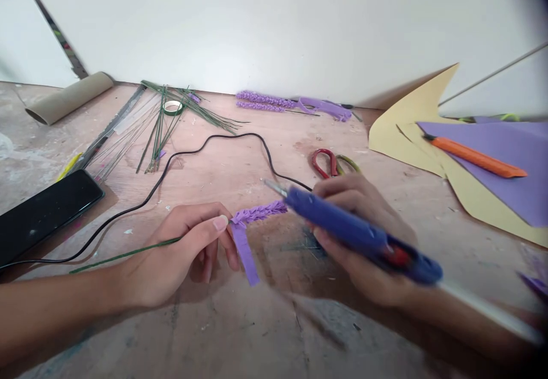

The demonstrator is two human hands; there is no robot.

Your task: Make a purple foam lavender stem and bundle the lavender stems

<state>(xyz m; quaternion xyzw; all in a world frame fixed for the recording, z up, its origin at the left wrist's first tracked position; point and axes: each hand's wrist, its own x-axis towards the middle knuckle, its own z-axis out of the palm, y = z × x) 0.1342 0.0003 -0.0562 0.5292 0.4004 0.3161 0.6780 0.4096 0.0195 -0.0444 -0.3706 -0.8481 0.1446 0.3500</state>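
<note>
My left hand (180, 248), well left of the scissors (336, 163): thumb and forefinger pinch the purple fringed stem (257, 214), nearer me than the scissors. My right hand (368, 205), just below them: fingers curled round the glue gun (338, 225), nozzle beside the stem's tip.

Likely home craft bench: scuffed wooden table (240, 333), foam sheets (505, 168), floral wires (166, 119), scissors (336, 163), glue gun (359, 233).

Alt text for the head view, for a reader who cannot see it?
The right hand holds a blue glue gun, nozzle near a purple fringed strip that the left hand pinches against a green wire stem over a wooden table. A black phone, red-handled scissors, loose green wires and yellow and purple sheets lie around.
</note>
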